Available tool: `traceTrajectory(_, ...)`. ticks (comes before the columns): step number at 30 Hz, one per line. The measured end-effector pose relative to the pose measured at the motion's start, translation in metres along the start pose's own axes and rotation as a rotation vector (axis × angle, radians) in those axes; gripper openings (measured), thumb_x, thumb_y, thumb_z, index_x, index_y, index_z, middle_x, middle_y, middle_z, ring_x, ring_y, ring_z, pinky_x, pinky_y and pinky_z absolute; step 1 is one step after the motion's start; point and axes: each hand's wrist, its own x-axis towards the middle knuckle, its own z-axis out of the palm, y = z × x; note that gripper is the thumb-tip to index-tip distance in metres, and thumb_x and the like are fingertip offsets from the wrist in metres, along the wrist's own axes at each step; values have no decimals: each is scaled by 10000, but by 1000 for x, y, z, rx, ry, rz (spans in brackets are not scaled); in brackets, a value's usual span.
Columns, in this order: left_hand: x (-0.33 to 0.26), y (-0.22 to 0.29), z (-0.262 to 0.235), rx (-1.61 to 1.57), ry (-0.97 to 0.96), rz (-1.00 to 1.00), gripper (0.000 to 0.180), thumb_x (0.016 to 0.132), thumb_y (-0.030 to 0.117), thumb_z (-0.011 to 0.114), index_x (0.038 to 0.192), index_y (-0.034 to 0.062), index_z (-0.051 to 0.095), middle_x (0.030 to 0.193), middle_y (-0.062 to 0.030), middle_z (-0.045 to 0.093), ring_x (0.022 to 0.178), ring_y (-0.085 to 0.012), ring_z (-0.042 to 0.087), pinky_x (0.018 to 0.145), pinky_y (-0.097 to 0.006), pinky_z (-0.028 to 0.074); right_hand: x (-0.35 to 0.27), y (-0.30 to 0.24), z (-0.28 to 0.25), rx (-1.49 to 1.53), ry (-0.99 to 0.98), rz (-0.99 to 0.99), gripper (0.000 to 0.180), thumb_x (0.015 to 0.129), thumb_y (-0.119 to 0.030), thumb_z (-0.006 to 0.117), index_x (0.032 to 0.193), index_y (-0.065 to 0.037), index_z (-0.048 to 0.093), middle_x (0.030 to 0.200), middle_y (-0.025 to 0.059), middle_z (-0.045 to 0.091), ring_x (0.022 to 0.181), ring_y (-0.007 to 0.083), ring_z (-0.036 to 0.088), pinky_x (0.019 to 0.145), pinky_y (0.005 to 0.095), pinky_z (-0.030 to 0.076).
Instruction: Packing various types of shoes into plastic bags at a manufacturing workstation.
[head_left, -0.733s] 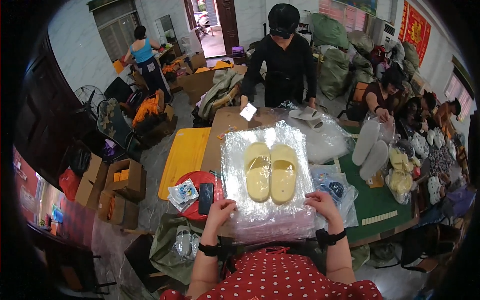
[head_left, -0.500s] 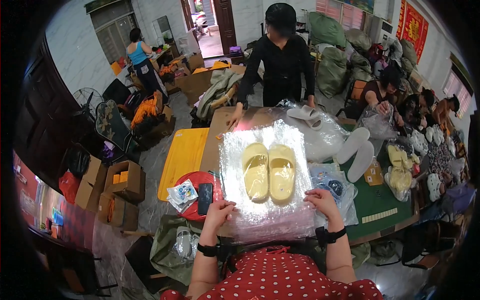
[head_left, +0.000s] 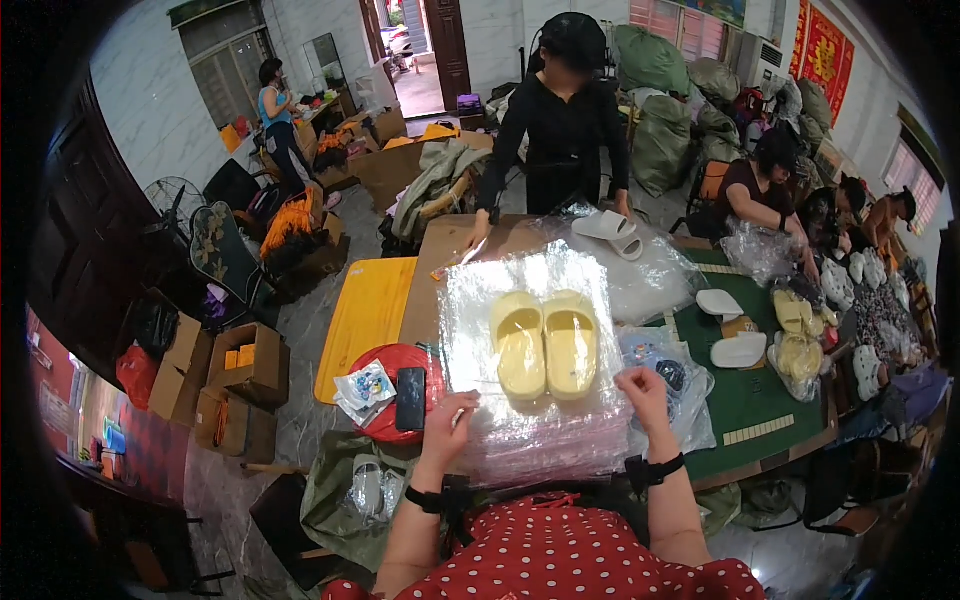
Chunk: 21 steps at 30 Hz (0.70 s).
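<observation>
left hand (head_left: 448,427), right hand (head_left: 650,394) higher, half-curled beside slippers (head_left: 521,352)

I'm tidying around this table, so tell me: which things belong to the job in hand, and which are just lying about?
Seemingly in the job:
yellow slippers, between the left hand and right hand
stack of clear plastic under them

Seemingly lying about:
dark phone
yellow board
open cardboard box
flowery chair

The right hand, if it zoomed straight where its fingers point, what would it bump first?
Probably the right yellow slide sandal, on the clear plastic stack. How high the right hand is, I can't tell; it might brush that stack first.
</observation>
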Motion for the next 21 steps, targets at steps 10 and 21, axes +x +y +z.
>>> traceTrajectory(10,-8,29,15,424,103,50,534,774,137,659,1286,39,540,1381,-180,498,1345,-425,375,1135,-509,274,-31,-52,37,-786,269,-617,426,730,-125,774,1095,-52,567,1084,163,561,1052,367,512,919,451,411)
traceTrajectory(21,-14,-20,42,504,-457,47,639,882,364,627,1442,127,432,1559,-197,267,1435,-449,204,1158,-535,194,-31,-5,73,-639,-242,-303,192,790,-115,727,959,-36,682,1050,129,557,1005,320,551,880,395,467)
